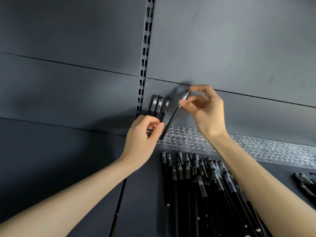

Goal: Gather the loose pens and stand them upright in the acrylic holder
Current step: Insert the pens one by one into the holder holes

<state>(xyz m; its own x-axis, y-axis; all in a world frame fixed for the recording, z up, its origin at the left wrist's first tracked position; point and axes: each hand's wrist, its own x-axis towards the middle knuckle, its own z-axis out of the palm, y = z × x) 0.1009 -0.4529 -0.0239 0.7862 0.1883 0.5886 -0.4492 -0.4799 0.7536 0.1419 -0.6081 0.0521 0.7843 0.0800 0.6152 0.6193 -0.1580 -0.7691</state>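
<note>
At the back of a dark grey shelf (140, 202), against the back panel (239, 48), a clear acrylic holder (181, 135) with rows of round holes lies flat, and further clear sections (277, 147) of the same kind run on from it toward the right. Three upright pens (159, 106) stand side by side at the holder's left end, caps up, just right of the slotted upright (145, 57) in the panel. The right hand (205, 110) pinches a black pen (174, 115) near its capped top between thumb and fingertips. This pen is tilted, its top leaning right and its lower end down at the holes near the holder's left end, just beside the three standing ones; whether the tip is already in a hole cannot be told. The left hand (142, 137) has its fingers and thumb curled round the holder's left corner and grips it. In front of the holder a large heap of loose pens (196, 182) lies flat on the shelf, black barrels with clear caps mostly pointing toward the holder, partly under the right forearm. A few more pens (306, 183) lie apart at the right edge.
</note>
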